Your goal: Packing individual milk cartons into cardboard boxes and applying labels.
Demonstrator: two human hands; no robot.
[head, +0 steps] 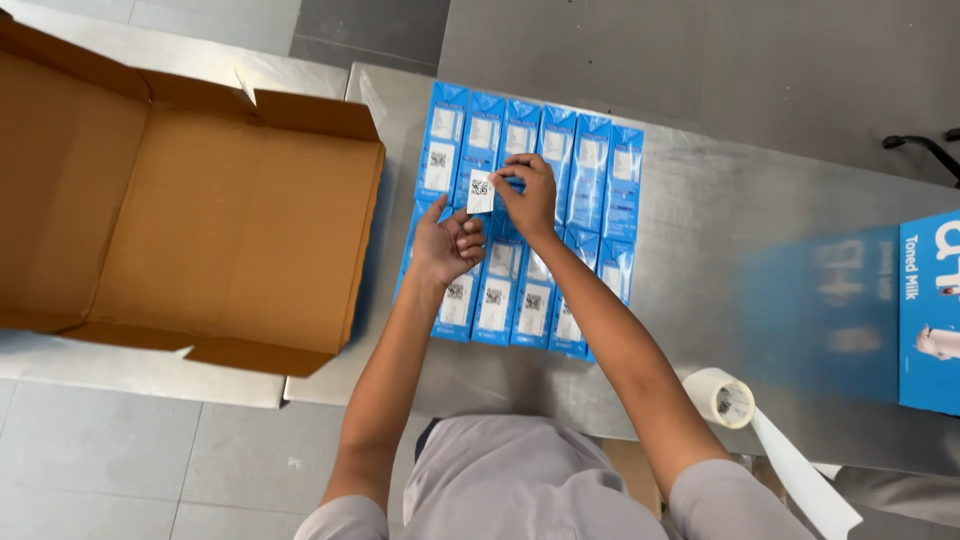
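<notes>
Here the right grip (528, 190) pinches a small white label (481, 191), seemingly above blue cartons (590, 175), left grip (448, 243) spread.

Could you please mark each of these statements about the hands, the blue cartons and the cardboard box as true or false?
1. The right hand pinches a small white label over the blue cartons. True.
2. The left hand grips a roll of tape. False: it is open, palm up, beside the label; the roll of label backing lies apart on the steel table.
3. The cartons lie flat in two rows on the table. True.
4. The cardboard box is full of cartons. False: it stands open with nothing inside.
5. The cardboard box sits to the right of the cartons. False: it is on their left.
</notes>
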